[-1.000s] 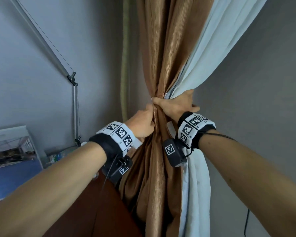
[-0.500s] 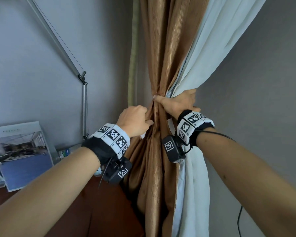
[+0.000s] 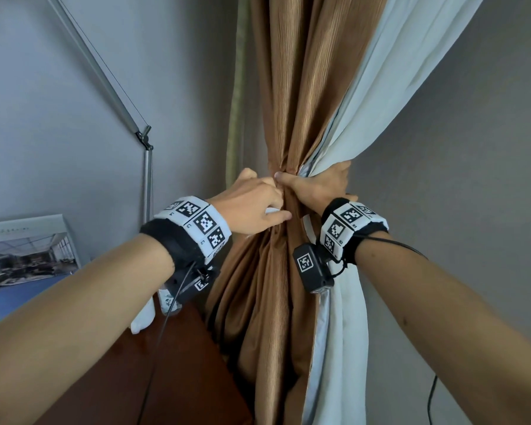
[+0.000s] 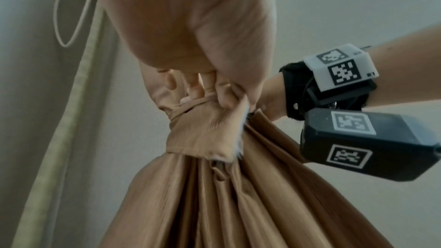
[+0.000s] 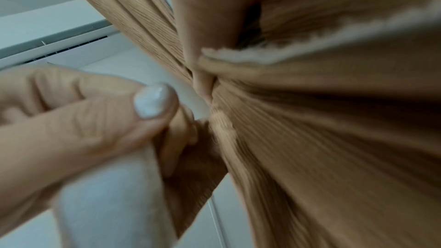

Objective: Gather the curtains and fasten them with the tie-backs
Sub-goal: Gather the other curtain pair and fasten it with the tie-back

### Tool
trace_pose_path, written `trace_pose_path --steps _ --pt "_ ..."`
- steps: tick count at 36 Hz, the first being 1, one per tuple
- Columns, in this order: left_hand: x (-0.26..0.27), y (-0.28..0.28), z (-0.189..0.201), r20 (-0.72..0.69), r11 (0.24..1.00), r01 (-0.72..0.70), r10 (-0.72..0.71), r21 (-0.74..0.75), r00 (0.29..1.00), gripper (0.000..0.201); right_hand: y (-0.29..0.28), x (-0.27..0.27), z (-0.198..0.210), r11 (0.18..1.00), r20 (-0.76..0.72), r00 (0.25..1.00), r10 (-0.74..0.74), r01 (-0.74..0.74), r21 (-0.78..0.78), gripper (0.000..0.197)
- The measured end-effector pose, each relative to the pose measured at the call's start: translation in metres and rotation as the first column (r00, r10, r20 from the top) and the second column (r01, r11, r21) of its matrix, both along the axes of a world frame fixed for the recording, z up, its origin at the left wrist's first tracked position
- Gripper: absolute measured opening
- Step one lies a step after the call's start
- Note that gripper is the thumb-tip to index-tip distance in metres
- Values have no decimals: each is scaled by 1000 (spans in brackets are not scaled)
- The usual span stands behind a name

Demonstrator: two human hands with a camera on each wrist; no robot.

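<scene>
A brown ribbed curtain (image 3: 292, 87) and its pale blue-white lining (image 3: 380, 96) hang bunched into one narrow waist. A tan tie-back band (image 4: 203, 129) wraps that waist. My left hand (image 3: 255, 207) pinches the band's end at the bunch's left side. My right hand (image 3: 316, 185) grips the gathered curtain from the right, thumb lying across the front. In the left wrist view my left hand's fingers (image 4: 190, 86) curl over the band's top edge. The right wrist view is blurred, showing the left hand's thumb (image 5: 152, 101) against brown folds (image 5: 310, 139).
A grey metal lamp arm (image 3: 111, 87) slants along the wall at left. A picture card (image 3: 25, 262) leans on a dark wooden desk (image 3: 178, 378) below my left arm. A thin cord loop (image 4: 69, 22) hangs beside the curtain. Grey wall fills the right.
My left hand has risen from below the waist up against the right hand's thumb and now pinches the band there. The right hand keeps its grip; the camera has shifted slightly.
</scene>
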State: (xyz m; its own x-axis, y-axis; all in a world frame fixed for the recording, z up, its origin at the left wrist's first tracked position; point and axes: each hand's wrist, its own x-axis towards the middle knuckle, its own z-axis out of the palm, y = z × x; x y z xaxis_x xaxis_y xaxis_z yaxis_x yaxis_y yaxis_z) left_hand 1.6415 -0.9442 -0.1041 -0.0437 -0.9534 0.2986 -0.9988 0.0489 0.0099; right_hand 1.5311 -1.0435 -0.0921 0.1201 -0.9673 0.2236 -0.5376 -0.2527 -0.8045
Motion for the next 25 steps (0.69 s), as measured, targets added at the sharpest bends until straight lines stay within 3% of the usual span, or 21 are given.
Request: trace_pose_path --steps 3,6,9,15,19,25 --pt "-3 -3 6 32 997 -10 8 70 999 47 -2 -2 0 1000 12 1000 15 -15 -7 126" --pt "-5 -1 12 -44 986 49 -42 161 998 12 -3 -1 -1 1000 14 1000 25 -25 -4 128" --pt "-2 1 18 -124 978 77 -54 191 991 19 -3 0 -1 1000 10 1000 26 -26 -10 127" --pt "0 -3 20 -270 994 -28 54 101 961 22 -4 2 -2 999 21 999 34 -34 -16 126" --pt "-3 -6 20 -420 996 -19 56 92 906 45 -7 2 -4 999 28 999 35 -35 -32 119" --pt "-8 -5 19 -215 969 9 46 247 975 21 -8 2 -5 998 54 997 61 -60 -25 125"
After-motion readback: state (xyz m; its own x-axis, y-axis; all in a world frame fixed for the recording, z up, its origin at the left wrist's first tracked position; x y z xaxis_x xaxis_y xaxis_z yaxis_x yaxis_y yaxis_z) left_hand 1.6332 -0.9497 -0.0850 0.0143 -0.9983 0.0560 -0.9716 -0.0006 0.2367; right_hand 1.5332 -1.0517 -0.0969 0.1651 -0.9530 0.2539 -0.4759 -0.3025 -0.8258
